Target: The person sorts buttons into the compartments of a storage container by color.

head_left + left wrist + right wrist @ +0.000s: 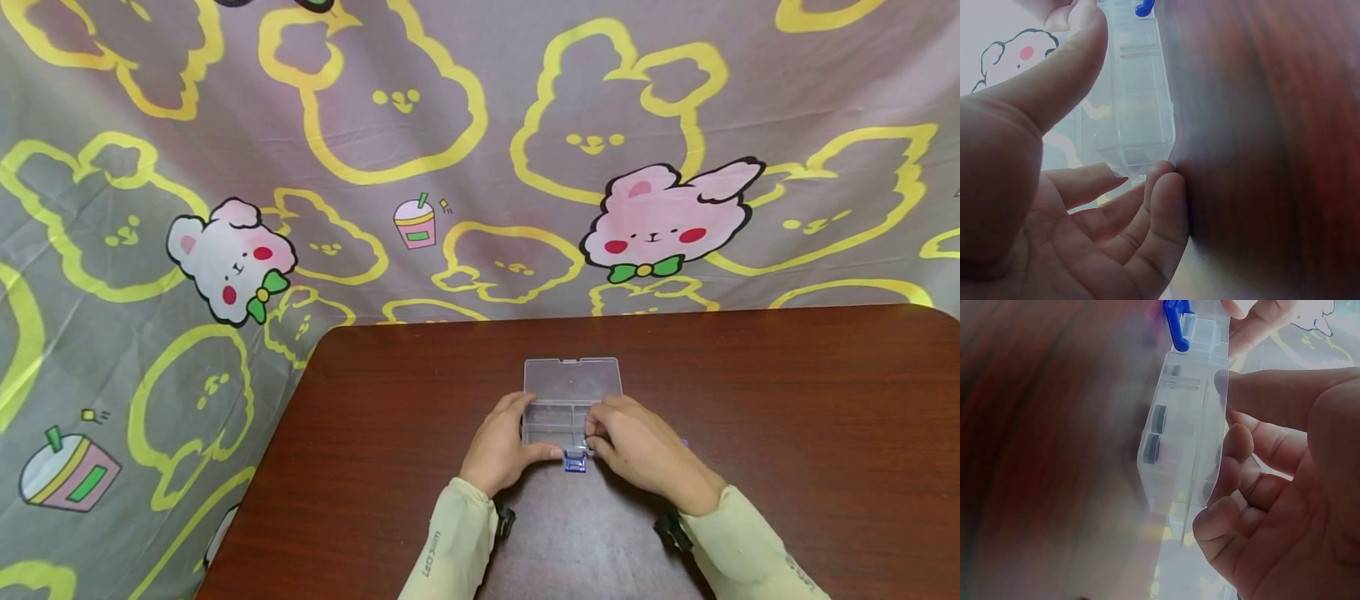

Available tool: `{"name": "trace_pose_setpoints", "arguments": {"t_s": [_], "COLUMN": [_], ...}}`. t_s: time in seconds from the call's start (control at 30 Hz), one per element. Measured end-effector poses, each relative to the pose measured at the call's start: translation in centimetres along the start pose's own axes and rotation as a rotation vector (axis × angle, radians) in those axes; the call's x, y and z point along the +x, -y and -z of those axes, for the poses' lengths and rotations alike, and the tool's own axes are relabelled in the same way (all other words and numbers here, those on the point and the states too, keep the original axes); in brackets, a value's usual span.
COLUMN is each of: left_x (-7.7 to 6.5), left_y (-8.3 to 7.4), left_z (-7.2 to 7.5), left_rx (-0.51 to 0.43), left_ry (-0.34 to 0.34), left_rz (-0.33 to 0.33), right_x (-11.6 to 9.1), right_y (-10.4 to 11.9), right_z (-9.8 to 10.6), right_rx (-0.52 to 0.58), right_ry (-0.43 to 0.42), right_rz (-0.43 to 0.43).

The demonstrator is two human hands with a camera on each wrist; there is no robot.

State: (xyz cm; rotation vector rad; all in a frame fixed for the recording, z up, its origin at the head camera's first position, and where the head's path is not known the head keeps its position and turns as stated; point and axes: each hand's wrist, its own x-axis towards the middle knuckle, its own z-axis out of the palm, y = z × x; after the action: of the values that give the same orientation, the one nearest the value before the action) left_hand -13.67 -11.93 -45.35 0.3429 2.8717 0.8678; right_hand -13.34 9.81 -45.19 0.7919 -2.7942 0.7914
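Note:
A clear plastic compartment box (551, 437) lies on the table with its lid (573, 379) raised at the back. Its blue latch (575, 462) hangs at the front edge. My left hand (497, 446) grips the box's left end, thumb along the front and fingertips (1169, 200) against the side wall. Over the right-hand compartments, my right hand (637, 442) reaches in with bent fingers; its thumb tip shows blurred through the wall. I cannot tell whether these fingers hold anything. Small dark round pieces (1155, 434) show through the box wall in the right wrist view.
The brown wooden table (390, 467) extends around the box. A patterned cloth (480, 150) hangs behind and at the left of it. A small purple thing (685, 442) peeks out beyond the right hand. Black straps (672, 533) sit at both wrists.

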Motion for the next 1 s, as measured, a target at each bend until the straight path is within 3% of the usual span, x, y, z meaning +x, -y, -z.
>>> {"name": "trace_pose_setpoints", "arguments": {"t_s": [1.0], "left_x": [0.0], "left_y": [0.0], "left_z": [0.0], "left_rx": [0.006], "left_ry": [-0.014], "left_rz": [-0.002], "right_x": [-1.5], "right_y": [-1.0], "right_z": [2.6], "right_rx": [-0.047], "right_ry": [0.029], "right_rz": [-0.066]}}
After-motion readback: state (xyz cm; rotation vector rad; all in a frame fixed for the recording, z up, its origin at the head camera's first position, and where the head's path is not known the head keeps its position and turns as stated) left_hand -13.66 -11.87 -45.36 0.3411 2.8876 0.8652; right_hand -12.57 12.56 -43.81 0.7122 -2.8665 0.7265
